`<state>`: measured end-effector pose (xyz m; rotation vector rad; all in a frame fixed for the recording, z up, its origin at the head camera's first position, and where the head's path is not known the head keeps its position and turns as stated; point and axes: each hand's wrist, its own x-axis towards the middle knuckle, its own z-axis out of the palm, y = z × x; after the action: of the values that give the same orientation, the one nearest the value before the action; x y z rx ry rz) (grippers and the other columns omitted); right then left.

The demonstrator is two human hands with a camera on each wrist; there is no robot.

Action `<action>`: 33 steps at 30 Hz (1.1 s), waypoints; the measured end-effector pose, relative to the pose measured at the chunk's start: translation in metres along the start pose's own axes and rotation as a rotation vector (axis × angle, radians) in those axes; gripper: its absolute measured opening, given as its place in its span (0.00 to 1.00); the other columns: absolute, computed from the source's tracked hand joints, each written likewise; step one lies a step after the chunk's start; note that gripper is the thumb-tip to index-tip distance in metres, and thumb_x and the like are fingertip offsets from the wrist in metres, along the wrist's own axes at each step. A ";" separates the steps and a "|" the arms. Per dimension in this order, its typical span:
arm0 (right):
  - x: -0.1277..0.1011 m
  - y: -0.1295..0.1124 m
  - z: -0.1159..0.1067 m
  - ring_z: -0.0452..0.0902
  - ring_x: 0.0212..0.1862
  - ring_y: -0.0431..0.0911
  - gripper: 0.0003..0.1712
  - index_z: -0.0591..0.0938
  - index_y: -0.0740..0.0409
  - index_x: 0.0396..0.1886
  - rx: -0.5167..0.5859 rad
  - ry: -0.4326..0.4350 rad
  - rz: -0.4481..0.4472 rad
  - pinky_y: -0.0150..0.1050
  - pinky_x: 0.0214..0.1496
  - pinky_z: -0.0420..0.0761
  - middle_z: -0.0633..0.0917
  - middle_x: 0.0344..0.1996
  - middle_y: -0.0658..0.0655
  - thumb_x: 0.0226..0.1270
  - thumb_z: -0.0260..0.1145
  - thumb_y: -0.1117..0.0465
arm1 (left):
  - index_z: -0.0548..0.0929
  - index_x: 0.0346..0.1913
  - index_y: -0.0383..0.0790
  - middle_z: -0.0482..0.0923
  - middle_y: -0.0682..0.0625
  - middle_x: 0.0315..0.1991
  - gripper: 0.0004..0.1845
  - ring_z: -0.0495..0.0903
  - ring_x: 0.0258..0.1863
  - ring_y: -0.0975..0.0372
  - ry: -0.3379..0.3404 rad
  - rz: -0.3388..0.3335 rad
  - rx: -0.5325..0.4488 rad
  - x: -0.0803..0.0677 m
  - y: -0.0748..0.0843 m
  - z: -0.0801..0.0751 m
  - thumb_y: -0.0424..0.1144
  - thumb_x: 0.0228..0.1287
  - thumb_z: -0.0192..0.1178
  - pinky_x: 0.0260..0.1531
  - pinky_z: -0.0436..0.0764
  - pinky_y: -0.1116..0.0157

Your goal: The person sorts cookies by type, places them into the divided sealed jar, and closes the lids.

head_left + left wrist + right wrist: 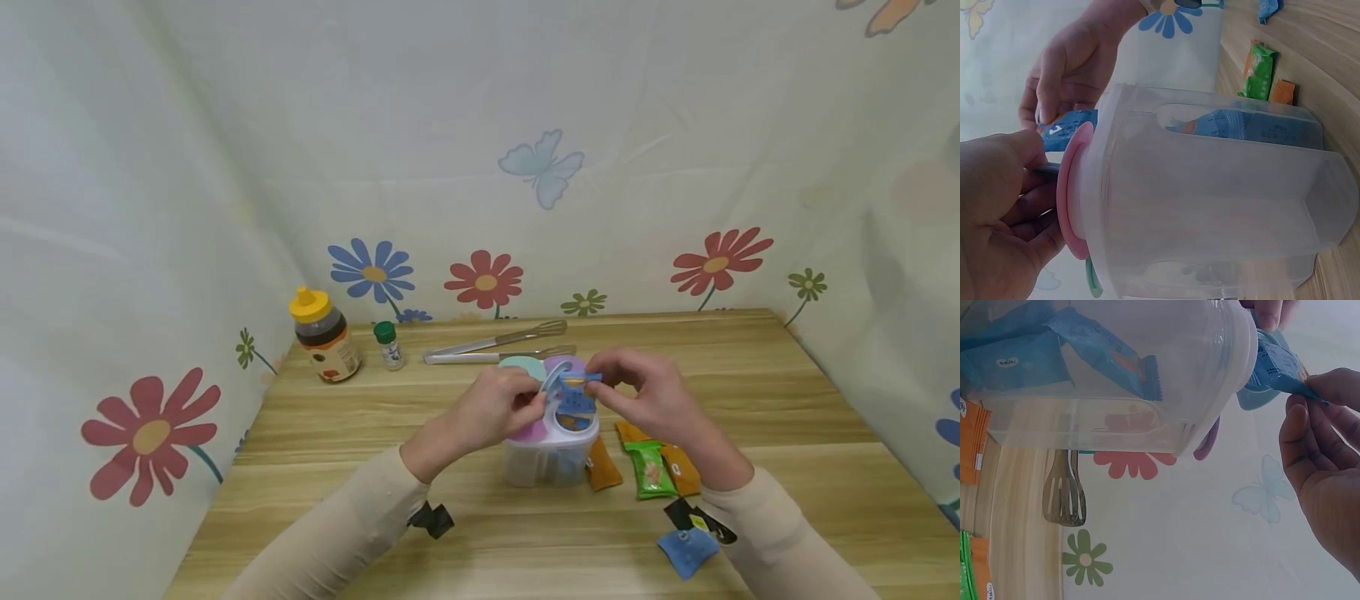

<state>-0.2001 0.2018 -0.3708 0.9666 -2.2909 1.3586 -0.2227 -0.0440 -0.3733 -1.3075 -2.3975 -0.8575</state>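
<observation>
Nearest the front edge of the table [750,392], a blue packet [687,550] and a black one [693,515] lie loose by the right sleeve, not yet put away. Just beyond them, an orange packet [602,465], a green packet [650,470] and another orange one [681,470] wait on the wood right beside the container [551,454]. So by my reckoning the filling is well underway but far from finished: at least two blue packets [1054,350] already sit inside one compartment, as the right wrist view shows through the clear wall, and five are left outside.

Now the hands, both up over the lid. The right hand [651,397] pinches a blue snack packet [577,398] between thumb and fingertips, its lower end poking into the open slot on top. The left hand [497,408] is curled at the lid's rim, gripping a flap [1072,187] and holding it up out of the way. The container itself stands near the table's middle.

Farther back, tongs [498,346] lie along the far edge; at the far left corner stand a small green-capped bottle [388,344] and a yellow-capped honey bottle [324,335].
</observation>
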 end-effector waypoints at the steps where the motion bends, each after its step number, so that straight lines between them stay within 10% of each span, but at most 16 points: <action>1: 0.000 0.001 0.000 0.78 0.32 0.39 0.12 0.83 0.55 0.40 0.001 0.001 0.001 0.33 0.37 0.83 0.85 0.35 0.48 0.59 0.70 0.72 | 0.84 0.27 0.38 0.76 0.53 0.21 0.05 0.72 0.21 0.67 -0.002 -0.002 0.000 0.000 0.000 0.000 0.32 0.59 0.63 0.22 0.71 0.80; 33: -0.003 0.008 0.007 0.77 0.32 0.35 0.13 0.87 0.50 0.37 -0.132 -0.049 -0.111 0.29 0.34 0.80 0.87 0.33 0.46 0.55 0.72 0.71 | 0.84 0.28 0.38 0.77 0.53 0.21 0.04 0.71 0.22 0.69 -0.015 0.005 -0.004 0.000 -0.001 0.000 0.32 0.60 0.62 0.22 0.71 0.79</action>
<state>-0.2027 0.2001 -0.3812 1.0771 -2.2922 1.1358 -0.2236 -0.0449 -0.3735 -1.3251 -2.4046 -0.8539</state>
